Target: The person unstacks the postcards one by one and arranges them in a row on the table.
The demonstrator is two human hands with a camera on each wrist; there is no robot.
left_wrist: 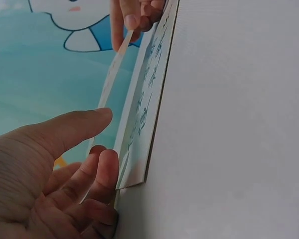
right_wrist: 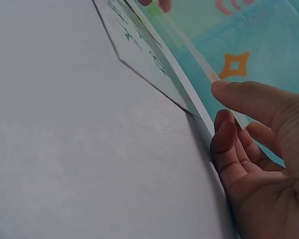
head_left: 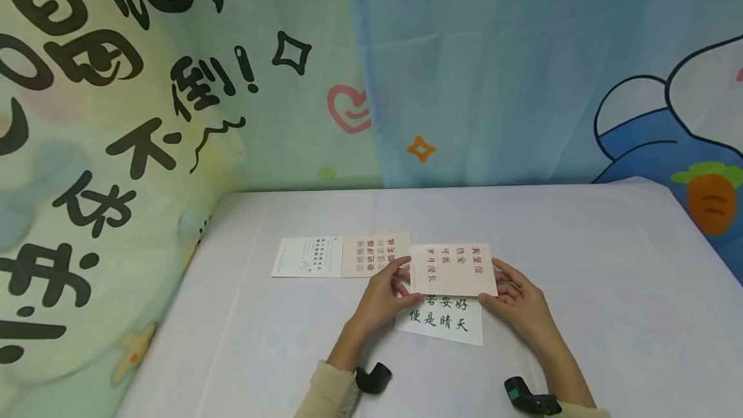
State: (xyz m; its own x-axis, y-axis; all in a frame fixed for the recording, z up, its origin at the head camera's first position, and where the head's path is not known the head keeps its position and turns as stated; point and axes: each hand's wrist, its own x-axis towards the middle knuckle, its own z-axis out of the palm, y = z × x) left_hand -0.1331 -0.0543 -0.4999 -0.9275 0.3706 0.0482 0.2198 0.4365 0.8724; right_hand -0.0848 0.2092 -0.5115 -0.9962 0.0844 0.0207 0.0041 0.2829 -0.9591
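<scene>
A cream card (head_left: 453, 269) with columns of red writing is held up above the table by both hands. My left hand (head_left: 386, 292) pinches its left edge between thumb and fingers, and my right hand (head_left: 519, 302) pinches the right edge. Beneath it lies a white card (head_left: 444, 324) with dark writing, its upper part hidden by the cream one. In the left wrist view the held card (left_wrist: 112, 69) appears nearly edge-on, raised off the white card (left_wrist: 149, 99). The right wrist view shows the thumb on the face of the held card (right_wrist: 202, 62).
Left of the hands, a white card (head_left: 307, 257) with small print lies beside another cream card (head_left: 376, 253) with red and grey writing. A white cloth covers the table (head_left: 261, 340). A printed curtain (head_left: 493, 69) hangs behind and to the left.
</scene>
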